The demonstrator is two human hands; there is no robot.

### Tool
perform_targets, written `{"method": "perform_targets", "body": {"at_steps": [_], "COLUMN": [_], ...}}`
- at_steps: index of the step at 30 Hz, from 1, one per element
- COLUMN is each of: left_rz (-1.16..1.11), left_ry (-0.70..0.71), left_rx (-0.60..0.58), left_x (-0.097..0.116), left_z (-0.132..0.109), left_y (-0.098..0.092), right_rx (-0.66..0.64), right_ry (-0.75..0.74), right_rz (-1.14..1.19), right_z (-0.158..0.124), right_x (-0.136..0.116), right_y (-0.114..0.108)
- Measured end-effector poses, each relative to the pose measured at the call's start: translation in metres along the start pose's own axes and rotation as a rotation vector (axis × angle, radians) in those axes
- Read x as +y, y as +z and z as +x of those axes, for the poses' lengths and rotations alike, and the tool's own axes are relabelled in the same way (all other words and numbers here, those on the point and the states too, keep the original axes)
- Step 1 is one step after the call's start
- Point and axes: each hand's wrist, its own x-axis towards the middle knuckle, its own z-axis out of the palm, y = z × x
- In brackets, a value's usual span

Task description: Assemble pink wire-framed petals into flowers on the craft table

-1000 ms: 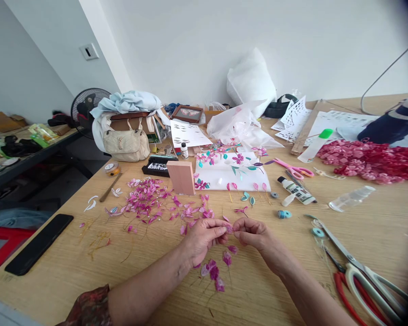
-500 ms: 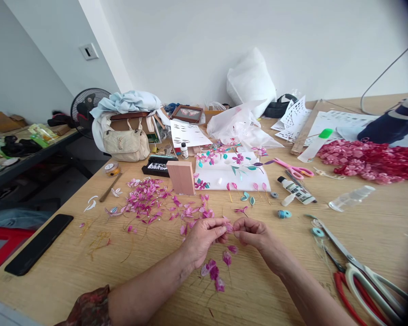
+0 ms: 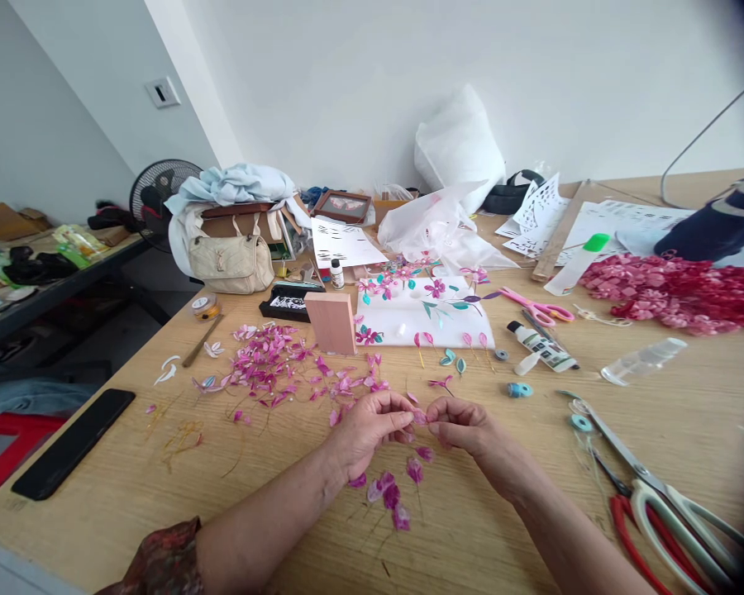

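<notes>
Between my hands, low over the table, is a small pink-purple petal [image 3: 420,417]. My left hand [image 3: 375,426] pinches its left side with thumb and fingertips. My right hand [image 3: 462,423] is closed on its right end, fingers curled in. Just below them, several loose petals on thin wire stems [image 3: 392,496] lie on the wood. Beyond my left hand spreads a heap of pink petals [image 3: 269,359]. A small wired pink sprig [image 3: 441,383] rests past my fingertips.
A wooden block [image 3: 331,324] stands before a white sheet with flower sprays [image 3: 434,318]. Large scissors [image 3: 641,475], pink scissors [image 3: 542,310], a glue tube [image 3: 542,345] and a clear spray bottle [image 3: 645,362] lie to the right. At the left edge is a black phone [image 3: 74,444].
My left hand has shifted slightly, and a petal below it now shows more. Both hands keep hold of the petal; the view has moved a little.
</notes>
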Motion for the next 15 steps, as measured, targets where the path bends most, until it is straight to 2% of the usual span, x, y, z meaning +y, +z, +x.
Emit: {"method": "perform_targets", "body": {"at_steps": [15], "left_rz": [-0.059], "left_ry": [-0.039], "left_rx": [-0.098], "left_x": [0.0002], "left_z": [0.0013], "left_y": [-0.0037], "right_rx": [-0.036], "right_ry": [0.04], "right_rz": [0.047], "right_z": [0.0], "right_x": [-0.0016], "right_y": [-0.0011]}}
